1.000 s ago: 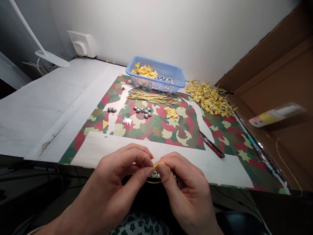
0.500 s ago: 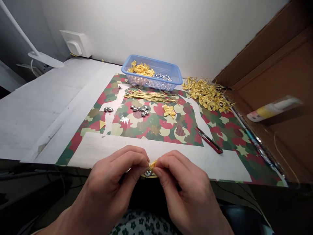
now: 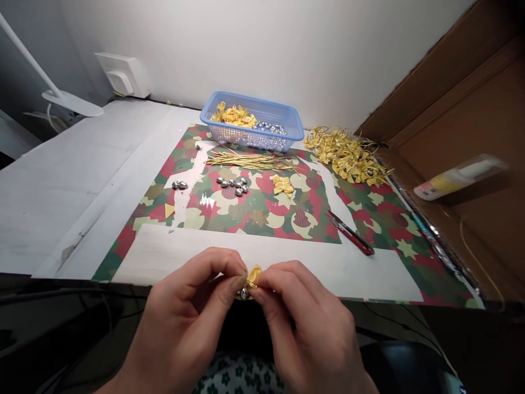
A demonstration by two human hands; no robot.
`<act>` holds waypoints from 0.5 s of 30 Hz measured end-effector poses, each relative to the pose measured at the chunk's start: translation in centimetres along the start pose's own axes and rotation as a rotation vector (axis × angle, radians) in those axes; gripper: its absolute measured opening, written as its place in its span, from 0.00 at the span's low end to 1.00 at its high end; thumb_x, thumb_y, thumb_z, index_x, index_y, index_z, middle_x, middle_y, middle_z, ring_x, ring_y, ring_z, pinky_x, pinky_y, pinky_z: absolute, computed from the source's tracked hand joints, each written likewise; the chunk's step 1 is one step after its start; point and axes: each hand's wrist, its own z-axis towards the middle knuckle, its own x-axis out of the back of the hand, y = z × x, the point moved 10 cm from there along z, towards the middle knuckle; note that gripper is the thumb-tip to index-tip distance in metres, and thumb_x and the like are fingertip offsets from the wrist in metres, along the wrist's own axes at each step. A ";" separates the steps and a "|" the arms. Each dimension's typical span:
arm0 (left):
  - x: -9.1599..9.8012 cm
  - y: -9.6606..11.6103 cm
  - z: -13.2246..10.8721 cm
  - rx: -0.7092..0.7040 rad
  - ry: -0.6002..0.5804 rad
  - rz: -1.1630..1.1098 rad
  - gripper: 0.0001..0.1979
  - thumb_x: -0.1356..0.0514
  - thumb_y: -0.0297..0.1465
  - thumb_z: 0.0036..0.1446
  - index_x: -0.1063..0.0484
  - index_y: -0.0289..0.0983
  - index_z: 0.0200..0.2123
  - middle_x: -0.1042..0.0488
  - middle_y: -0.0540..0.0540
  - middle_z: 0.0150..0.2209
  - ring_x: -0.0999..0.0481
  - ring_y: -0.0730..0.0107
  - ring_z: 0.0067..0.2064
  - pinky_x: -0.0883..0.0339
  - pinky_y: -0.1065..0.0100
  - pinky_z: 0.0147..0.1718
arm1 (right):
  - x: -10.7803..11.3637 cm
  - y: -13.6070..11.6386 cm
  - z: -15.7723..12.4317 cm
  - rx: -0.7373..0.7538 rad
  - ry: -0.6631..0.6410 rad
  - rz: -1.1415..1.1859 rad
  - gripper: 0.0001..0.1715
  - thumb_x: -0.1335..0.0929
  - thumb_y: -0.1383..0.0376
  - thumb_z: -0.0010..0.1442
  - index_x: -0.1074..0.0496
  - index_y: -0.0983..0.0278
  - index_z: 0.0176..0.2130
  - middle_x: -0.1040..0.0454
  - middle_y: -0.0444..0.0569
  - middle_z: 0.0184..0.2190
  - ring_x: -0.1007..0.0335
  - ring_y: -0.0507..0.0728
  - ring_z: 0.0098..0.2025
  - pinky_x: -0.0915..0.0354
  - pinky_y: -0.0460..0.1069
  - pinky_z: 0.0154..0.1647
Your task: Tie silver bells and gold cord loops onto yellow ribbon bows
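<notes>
The left hand [image 3: 188, 309] and right hand [image 3: 314, 312], fingers [image 3: 268, 277] pinched close, hold a yellow bow [image 3: 255, 272] above a silver bead [image 3: 244, 294] by the bench [image 3: 115, 175] edge, probably tying, so a gentle pull should come next.

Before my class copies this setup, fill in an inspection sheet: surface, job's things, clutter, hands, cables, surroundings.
Surface: patterned sheet, white strips.
Job's things: yellow ribbon piece, silver bead beside it; loose beads, yellow cords, blue basket, yellow pile beyond.
Clutter: red-handled tool, yellow scrap.
Hands: left hand and right hand pinched at the ribbon piece, grip partly hidden.
Cables: dark cable low at left.
Surroundings: white wall behind, lamp left, cardboard and bottle right.
</notes>
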 end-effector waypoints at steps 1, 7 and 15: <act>0.1 0.3 0.0 -0.034 -0.002 0.017 0.07 0.40 0.28 0.67 0.24 0.43 0.36 0.21 0.51 0.36 0.21 0.68 0.39 0.24 0.76 0.38 | 0.1 -0.1 0.0 0.008 0.014 -0.004 0.11 0.36 0.76 0.68 0.30 0.62 0.44 0.27 0.47 0.35 0.30 0.53 0.35 0.32 0.48 0.34; 0.3 2.3 -1.0 -0.253 0.045 0.115 0.14 0.43 0.18 0.65 0.27 0.46 0.39 0.22 0.54 0.40 0.21 0.72 0.44 0.26 0.79 0.42 | -0.3 -0.4 -0.1 0.027 0.017 0.005 0.10 0.37 0.77 0.68 0.32 0.63 0.42 0.30 0.47 0.34 0.32 0.53 0.34 0.34 0.48 0.33; -0.5 2.9 -1.1 -0.342 -0.046 0.167 0.16 0.44 0.16 0.64 0.28 0.45 0.43 0.23 0.53 0.42 0.20 0.73 0.45 0.26 0.77 0.46 | -0.3 0.5 -0.1 -0.109 0.042 0.094 0.11 0.40 0.75 0.69 0.35 0.62 0.38 0.34 0.44 0.32 0.35 0.52 0.33 0.38 0.48 0.34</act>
